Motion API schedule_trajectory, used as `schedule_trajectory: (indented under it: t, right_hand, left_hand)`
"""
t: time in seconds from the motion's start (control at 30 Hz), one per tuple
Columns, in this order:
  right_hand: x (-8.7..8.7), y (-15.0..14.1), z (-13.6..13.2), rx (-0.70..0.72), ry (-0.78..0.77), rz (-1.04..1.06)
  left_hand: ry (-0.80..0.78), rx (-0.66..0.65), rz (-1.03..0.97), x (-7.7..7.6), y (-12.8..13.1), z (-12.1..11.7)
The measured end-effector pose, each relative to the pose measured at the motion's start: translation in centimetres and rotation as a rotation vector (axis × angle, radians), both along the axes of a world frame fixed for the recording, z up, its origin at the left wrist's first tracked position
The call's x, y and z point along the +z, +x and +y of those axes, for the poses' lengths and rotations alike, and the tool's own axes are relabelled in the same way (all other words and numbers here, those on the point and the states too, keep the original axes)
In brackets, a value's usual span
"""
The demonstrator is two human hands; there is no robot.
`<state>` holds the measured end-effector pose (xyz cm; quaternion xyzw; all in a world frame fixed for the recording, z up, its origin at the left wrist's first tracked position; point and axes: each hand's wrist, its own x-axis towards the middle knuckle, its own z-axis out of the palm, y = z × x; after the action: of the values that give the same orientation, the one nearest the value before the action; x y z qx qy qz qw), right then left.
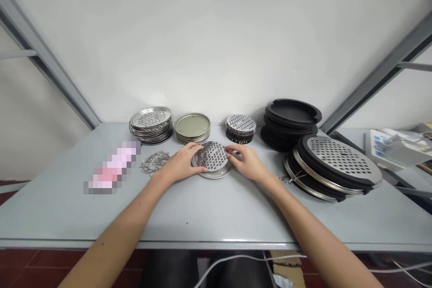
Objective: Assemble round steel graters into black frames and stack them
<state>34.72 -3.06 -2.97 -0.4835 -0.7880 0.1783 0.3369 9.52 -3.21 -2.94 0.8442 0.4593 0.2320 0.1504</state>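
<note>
A round metal disc [213, 156] with small patterned holes is gripped at its left edge by my left hand [179, 162], thumb in front and fingers behind. My right hand [247, 162] pinches the same disc at its right edge with thumb and fingertips. Directly under it is a shallow round metal plate [219, 174], its front rim showing; whether the two touch is hidden. To the left of my left hand lies a heap of metal chain [154, 162]. Just behind the disc stands a stack of pale gold round plates [192, 126].
At the back are stacks of perforated metal plates [150, 119], small perforated discs [240, 123] and black round rings [292, 114]. On the right, large assembled round pieces [340, 157] lean in a pile with a chain beside them. A blurred pink item [114, 166] lies left on the grey table [189, 211].
</note>
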Motion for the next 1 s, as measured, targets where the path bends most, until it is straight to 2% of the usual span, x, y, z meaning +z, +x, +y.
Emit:
schedule_trajectory:
  t: [0.37,0.73,1.0]
  right_hand:
    - [-0.3,0.1,0.1,0.043,0.004,-0.017]
    - [-1.7,0.0,0.6,0.033,0.023,-0.072]
    - [-1.6,-0.2,0.6,0.031,0.005,-0.062]
  left_hand:
    - [-0.021,0.0,-0.02,-0.1,0.0,0.3]
    - [-0.037,0.012,-0.037,-0.2,0.2,0.2]
    - [-0.037,0.025,-0.004,-0.2,0.3,0.2]
